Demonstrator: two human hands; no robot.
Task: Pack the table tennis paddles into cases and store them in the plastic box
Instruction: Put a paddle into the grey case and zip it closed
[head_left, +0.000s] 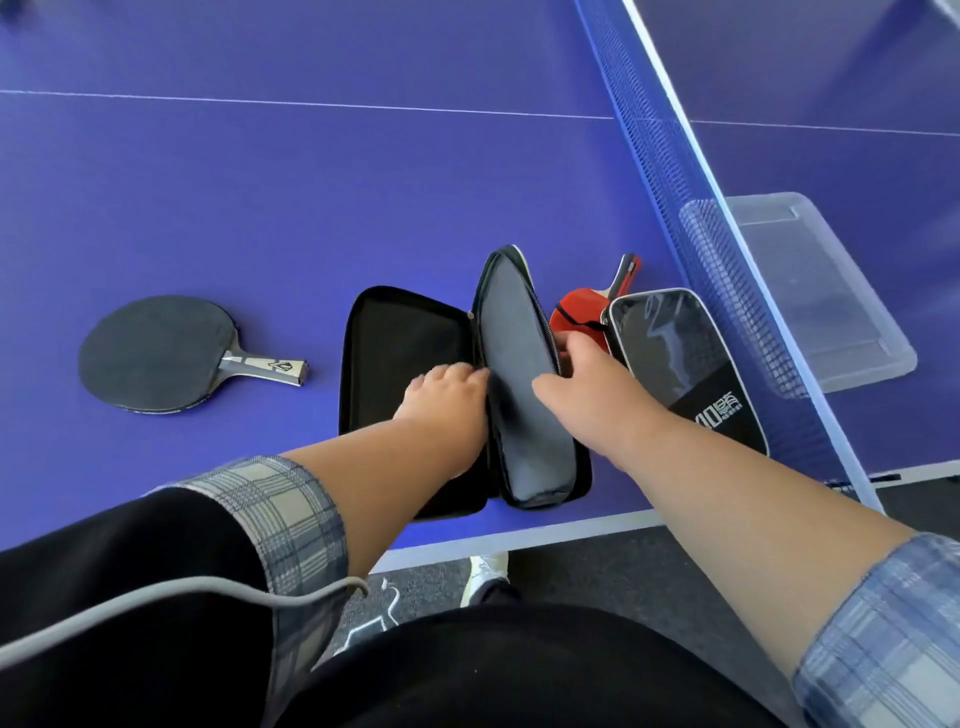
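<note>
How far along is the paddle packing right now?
Early. Done: nothing is packed yet. In hand: the left hand and right hand spread the open case. Left: the black paddle, red paddle, second case, and the plastic box, which looks empty beyond the net.

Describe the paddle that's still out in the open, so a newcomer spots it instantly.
On the blue table, look left of the open black case that both hands are working on. The black paddle lies flat there, alone, grey handle pointing right; the red paddle is tucked behind the cases.
</note>
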